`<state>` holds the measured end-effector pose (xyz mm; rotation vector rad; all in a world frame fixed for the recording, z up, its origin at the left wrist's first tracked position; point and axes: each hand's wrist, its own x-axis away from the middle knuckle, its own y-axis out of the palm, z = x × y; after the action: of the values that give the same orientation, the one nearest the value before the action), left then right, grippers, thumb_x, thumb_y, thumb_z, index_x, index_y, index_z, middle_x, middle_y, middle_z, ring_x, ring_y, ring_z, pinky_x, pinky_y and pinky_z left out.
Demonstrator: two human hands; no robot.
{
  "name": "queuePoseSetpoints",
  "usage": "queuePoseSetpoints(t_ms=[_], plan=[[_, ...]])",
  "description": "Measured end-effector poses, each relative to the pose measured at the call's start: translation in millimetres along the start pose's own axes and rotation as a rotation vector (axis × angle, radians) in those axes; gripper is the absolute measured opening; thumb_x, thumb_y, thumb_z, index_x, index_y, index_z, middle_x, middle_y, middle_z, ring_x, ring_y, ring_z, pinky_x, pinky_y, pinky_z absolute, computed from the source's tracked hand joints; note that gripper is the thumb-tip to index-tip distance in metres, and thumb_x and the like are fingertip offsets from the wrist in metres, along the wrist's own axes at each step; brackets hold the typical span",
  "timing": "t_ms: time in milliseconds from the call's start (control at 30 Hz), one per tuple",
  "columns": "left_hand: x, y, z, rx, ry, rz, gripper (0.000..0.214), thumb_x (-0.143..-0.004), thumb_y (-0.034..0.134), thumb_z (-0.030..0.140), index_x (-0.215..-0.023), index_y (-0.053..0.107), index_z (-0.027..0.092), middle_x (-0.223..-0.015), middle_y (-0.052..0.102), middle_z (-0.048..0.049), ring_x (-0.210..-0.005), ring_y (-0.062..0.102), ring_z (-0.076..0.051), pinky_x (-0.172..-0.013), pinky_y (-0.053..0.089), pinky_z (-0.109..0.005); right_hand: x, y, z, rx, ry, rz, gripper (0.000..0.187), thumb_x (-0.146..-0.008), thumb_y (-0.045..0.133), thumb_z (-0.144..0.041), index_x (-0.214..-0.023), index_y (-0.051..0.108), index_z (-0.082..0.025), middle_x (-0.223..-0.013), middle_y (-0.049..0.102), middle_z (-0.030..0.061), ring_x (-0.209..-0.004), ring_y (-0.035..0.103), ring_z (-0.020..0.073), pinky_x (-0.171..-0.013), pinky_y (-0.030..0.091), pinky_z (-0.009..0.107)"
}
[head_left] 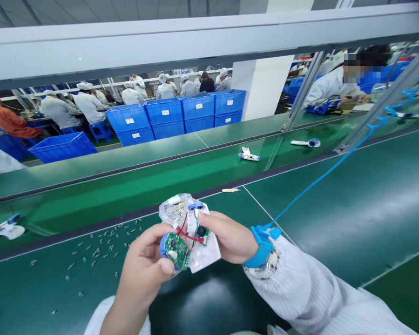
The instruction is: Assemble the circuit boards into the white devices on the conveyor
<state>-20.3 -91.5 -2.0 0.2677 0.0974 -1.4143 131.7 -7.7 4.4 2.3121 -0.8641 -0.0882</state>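
My left hand [143,260] pinches a blue-backed part carrying a green circuit board [178,253]. Between the thumb and fingers of my right hand [230,238] is a white plastic housing [209,256], with a second small green board [201,231] inside it. Red, black and green wires [192,239] run between the two pieces, which are held close together above the bench. Just behind them, a clear plastic bag or tray [164,211] contains many tiny pieces. My right wrist wears a blue strap [261,249] with a coiled cord.
Small metal-looking pieces [97,252] lie scattered on the green bench at left. A thin pale tool [231,190] rests by the belt edge. The green conveyor [136,179] carries white device parts [249,154]. Across it stand blue bins [165,114]; a co-worker [330,86] leans in at right.
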Motion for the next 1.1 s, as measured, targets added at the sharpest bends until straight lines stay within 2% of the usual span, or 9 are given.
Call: queuePoseSetpoints(t_ms=[167, 233, 300, 400, 567, 700, 900, 1000, 1100], plan=[[0, 12.1, -8, 0.066, -0.055, 0.063, 0.041, -0.061, 0.076, 0.056, -0.09, 0.071, 0.026, -0.069, 0.069, -0.0011, -0.056, 0.064, -0.015, -0.053, 0.054, -0.025, 8, -2, -3, 0.462, -0.305, 0.273, 0.042, -0.068, 0.07, -0.037, -0.103, 0.062, -0.017, -0.103, 0.061, 0.0075, -0.095, 0.057, 0.02, -0.086, 0.044, 0.036], [0, 15.1, -8, 0.062, -0.049, 0.092, 0.039, -0.06, 0.078, 0.053, -0.088, 0.071, 0.026, -0.065, 0.067, 0.001, -0.052, 0.06, -0.011, -0.049, 0.05, -0.02, 14, 2, -6, 0.649, -0.548, 0.355, 0.031, -0.07, 0.067, -0.027, -0.099, 0.064, -0.018, -0.103, 0.062, 0.0068, -0.096, 0.056, 0.0191, -0.088, 0.043, 0.034], [2, 16.1, -7, 0.038, -0.034, 0.107, 0.038, -0.058, 0.08, 0.05, -0.085, 0.071, 0.025, -0.064, 0.066, 0.0015, -0.051, 0.06, -0.011, -0.046, 0.048, -0.017, 21, 8, -8, 0.765, -0.693, 0.273, 0.012, -0.071, 0.065, -0.022, -0.082, 0.067, -0.018, -0.086, 0.066, 0.0045, -0.084, 0.059, 0.0165, -0.082, 0.045, 0.03], [7, 14.9, -7, -0.013, -0.007, 0.134, 0.035, -0.054, 0.085, 0.04, -0.084, 0.072, 0.026, -0.07, 0.07, 0.0016, -0.06, 0.065, -0.014, -0.052, 0.052, -0.018, 26, 18, -8, 0.816, -0.595, 0.159, 0.002, -0.068, 0.067, -0.019, -0.067, 0.068, -0.017, -0.065, 0.064, 0.0012, -0.065, 0.057, 0.0129, -0.064, 0.045, 0.025], [12, 9.6, -6, -0.386, 0.096, 0.189, 0.029, -0.059, 0.082, 0.039, -0.084, 0.073, 0.026, -0.071, 0.072, 0.0017, -0.058, 0.066, -0.015, -0.053, 0.055, -0.019, 22, 18, -4, 0.818, -0.429, 0.16, 0.006, -0.068, 0.067, -0.02, -0.062, 0.067, -0.017, -0.06, 0.061, -0.0005, -0.058, 0.054, 0.0106, -0.054, 0.041, 0.021], [13, 5.7, -4, -0.629, 0.207, 0.226, 0.033, -0.057, 0.082, 0.042, -0.085, 0.073, 0.028, -0.072, 0.073, 0.002, -0.057, 0.067, -0.016, -0.052, 0.055, -0.019, 20, 12, -6, 0.899, -0.569, 0.024, 0.013, -0.07, 0.065, -0.017, -0.057, 0.065, -0.016, -0.054, 0.057, -0.0016, -0.057, 0.05, 0.0093, -0.058, 0.04, 0.021], [13, 3.6, -3, -0.425, 0.148, 0.164, 0.027, -0.065, 0.078, 0.04, -0.09, 0.071, 0.032, -0.078, 0.074, 0.0025, -0.066, 0.07, -0.015, -0.058, 0.055, -0.016, 4, -2, -18, 0.908, -0.686, -0.004, 0.017, -0.078, 0.06, -0.021, -0.063, 0.065, -0.016, -0.061, 0.063, 0.0015, -0.06, 0.056, 0.012, -0.061, 0.043, 0.024], [13, 0.3, -5, -0.404, 0.147, 0.156, 0.028, -0.068, 0.076, 0.045, -0.094, 0.07, 0.036, -0.084, 0.073, 0.0039, -0.07, 0.07, -0.014, -0.059, 0.054, -0.014, -10, -10, -23, 0.982, -0.611, 0.138, 0.014, -0.079, 0.056, -0.019, -0.08, 0.07, -0.017, -0.082, 0.071, 0.0046, -0.08, 0.064, 0.0167, -0.075, 0.047, 0.028], [13, -4.6, -5, -0.51, 0.198, 0.111, 0.029, -0.07, 0.073, 0.047, -0.097, 0.068, 0.037, -0.087, 0.072, 0.0034, -0.073, 0.069, -0.015, -0.06, 0.055, -0.017, -17, -12, -23, 1.037, -0.428, 0.019, 0.021, -0.078, 0.055, -0.019, -0.093, 0.069, -0.016, -0.098, 0.07, 0.0067, -0.094, 0.063, 0.0196, -0.085, 0.046, 0.031]])
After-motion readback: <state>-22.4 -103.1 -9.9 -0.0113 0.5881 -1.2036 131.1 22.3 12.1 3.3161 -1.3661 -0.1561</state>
